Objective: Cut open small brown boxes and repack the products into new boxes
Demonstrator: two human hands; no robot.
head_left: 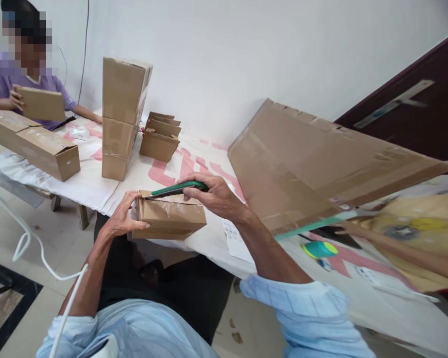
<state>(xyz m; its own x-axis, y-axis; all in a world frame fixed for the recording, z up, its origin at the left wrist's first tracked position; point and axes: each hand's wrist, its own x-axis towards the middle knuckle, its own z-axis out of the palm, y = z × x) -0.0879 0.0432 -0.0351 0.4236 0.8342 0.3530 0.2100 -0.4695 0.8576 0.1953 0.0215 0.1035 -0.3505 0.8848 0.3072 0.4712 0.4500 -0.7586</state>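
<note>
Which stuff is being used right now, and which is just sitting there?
In use: small box, held by the left hand; green knife, in the right hand, on its top.
Just sitting: tall stacked boxes, long box, open boxes.

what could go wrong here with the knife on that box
1. The utility knife in the right hand points its tip at the left hand gripping the small box; a slip could cut those fingers.
2. The box sits at the table edge above the lap and might tip under pressure.
3. The large cardboard sheet hangs close to the right arm and could nudge it.
</note>
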